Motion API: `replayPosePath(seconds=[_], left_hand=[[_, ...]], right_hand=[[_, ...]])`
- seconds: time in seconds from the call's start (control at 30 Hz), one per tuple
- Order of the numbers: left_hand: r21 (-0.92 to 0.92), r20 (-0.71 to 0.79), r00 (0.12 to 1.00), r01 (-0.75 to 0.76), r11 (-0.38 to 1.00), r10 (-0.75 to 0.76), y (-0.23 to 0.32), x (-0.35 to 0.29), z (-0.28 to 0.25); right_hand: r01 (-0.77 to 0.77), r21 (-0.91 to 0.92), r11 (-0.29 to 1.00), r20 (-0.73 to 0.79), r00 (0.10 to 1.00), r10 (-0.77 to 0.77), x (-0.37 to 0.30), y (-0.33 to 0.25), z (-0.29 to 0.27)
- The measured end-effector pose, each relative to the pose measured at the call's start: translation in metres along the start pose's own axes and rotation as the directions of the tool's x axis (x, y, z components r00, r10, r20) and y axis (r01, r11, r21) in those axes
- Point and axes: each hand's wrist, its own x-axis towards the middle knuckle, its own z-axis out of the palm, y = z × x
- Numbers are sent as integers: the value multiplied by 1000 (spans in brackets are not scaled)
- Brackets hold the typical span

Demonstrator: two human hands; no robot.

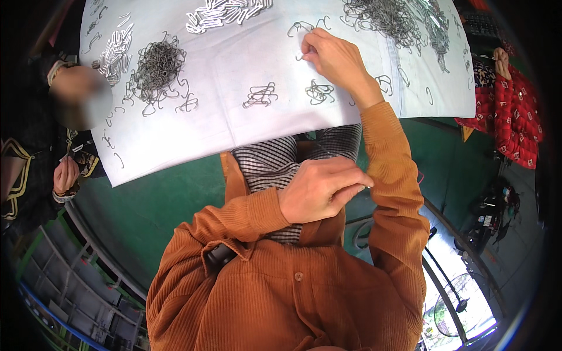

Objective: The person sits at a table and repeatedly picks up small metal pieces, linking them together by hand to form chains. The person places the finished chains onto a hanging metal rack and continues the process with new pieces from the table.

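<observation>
My left hand (325, 187) is closed in a pinch above my lap, its fingertips close to my right sleeve. Something small and pale shows at the tips, too small to name. My right hand (336, 61) reaches over the white-covered table (234, 70), thumb and fingers pinched on a small bent wire hook (300, 57), whose end pokes out. Just beyond those fingers lie a few loose wire hooks (301, 27). Small bunches of hooks, one at the middle (260, 95) and one nearer my right wrist (319, 92), rest along the near side.
A big heap of dark wire hooks (158, 64) lies left, another (389, 23) far right. Silvery short strips form piles at the back (228, 11) and left (116, 52). Another person's hand (66, 174) is at the left; a person in red (518, 117) sits right.
</observation>
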Motion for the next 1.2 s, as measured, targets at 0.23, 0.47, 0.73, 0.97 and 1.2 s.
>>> replayPosePath(seconds=[0.23, 0.47, 0.73, 0.97, 1.2], left_hand=[[6, -13, 1000, 3, 1000, -3, 1, -1, -1], [38, 30, 999, 12, 999, -13, 3, -1, 5], [83, 42, 998, 36, 996, -40, 3, -5, 1], [77, 60, 997, 53, 996, -58, 8, -5, 2], [103, 51, 998, 20, 994, -25, 9, -6, 2]], right_hand=[[-7, -63, 998, 105, 994, 14, -21, 4, -5], [149, 223, 963, 56, 985, -165, -33, -34, 1], [-21, 330, 944, -140, 988, 71, -15, -12, 16], [-263, 198, 944, -118, 950, 289, -3, 18, -3], [-275, 81, 958, -57, 958, 280, -1, 17, 6]])
